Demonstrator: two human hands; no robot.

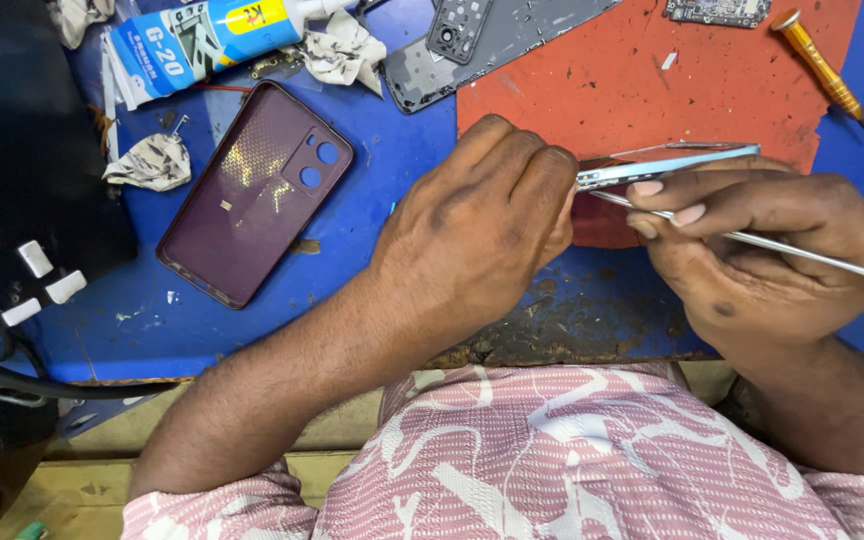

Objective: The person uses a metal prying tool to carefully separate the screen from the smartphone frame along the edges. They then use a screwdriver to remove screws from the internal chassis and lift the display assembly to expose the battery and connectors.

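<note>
My left hand [477,220] grips the near end of a thin light-blue phone frame [667,166], held edge-on above the red mat [652,80]. My right hand [762,250] steadies the same frame from the right and holds thin metal tweezers [812,254], whose tips lie against the frame's lower edge near my left fingers. The tweezers' long end sticks out to the right past my hand.
A maroon phone back cover [252,190] lies on the blue mat [372,270] at left. A glue tube [202,40], crumpled tissues [152,160], a grey phone body [472,40], a circuit board [717,10] and an orange screwdriver [820,65] lie along the far side.
</note>
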